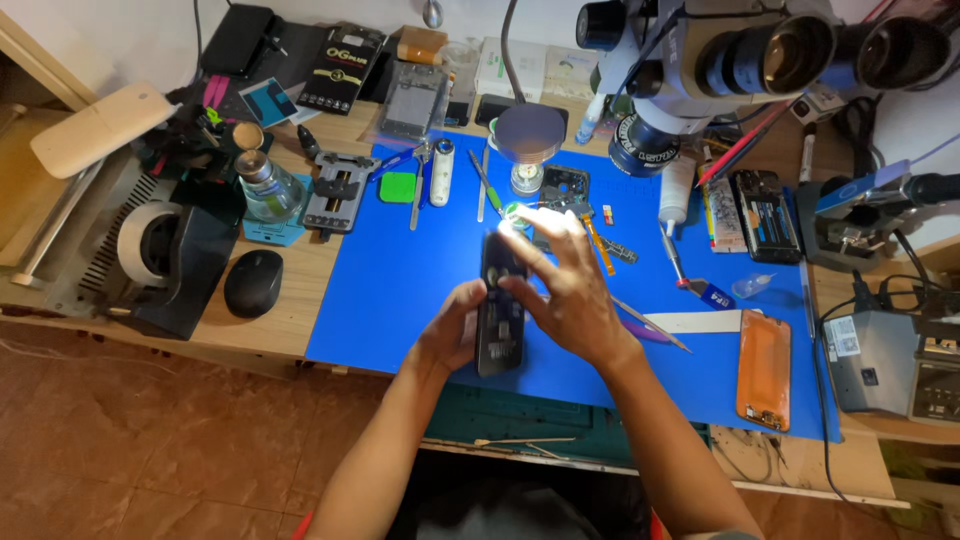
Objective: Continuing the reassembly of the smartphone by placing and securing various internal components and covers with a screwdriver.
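Two hands on one opened dark phone (pixel 500 315), mid blue mat (pixel 400 290). Left hand (pixel 450 335) at 9 o'clock cups its lower edge, fingers curled shut. Right hand (pixel 570 290) at 3 o'clock, fingers spread, fingertips (pixel 520 262) touching its top. Orange phone screen (pixel 764 370) lies well apart at 3 o'clock.

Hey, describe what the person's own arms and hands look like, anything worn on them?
Both forearms are bare from the bottom edge of the picture up to the wrists. The left hand and right hand wear no gloves, and no watch, bracelet or ring shows. A sliver of red fabric, perhaps a short sleeve, shows at the bottom edge by each arm.
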